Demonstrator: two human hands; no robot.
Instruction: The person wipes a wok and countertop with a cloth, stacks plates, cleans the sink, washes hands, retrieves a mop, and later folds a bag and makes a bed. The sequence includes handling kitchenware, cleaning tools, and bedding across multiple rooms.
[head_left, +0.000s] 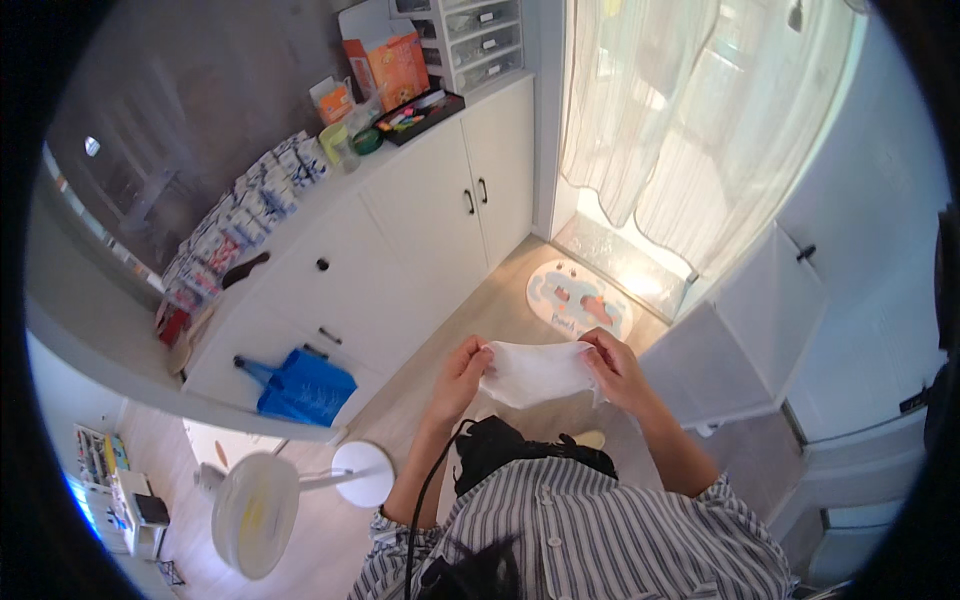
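Observation:
A thin white tissue or wipe (536, 373) is stretched between my two hands in front of my body. My left hand (466, 373) pinches its left edge between thumb and fingers. At the opposite edge, my right hand (616, 369) grips the sheet in the same way, and a loose corner hangs below the fingers. The middle of the sheet sags a little. Whether it is cloth or paper cannot be told.
A white cabinet (420, 217) with black handles carries packets (255, 199), an orange box (394, 67) and a black tray (420, 116). A blue bag (307, 386) hangs from it. Ahead are a floor mat (577, 300) and sheer curtains (637, 112). A white-shaded lamp (255, 514) stands lower left.

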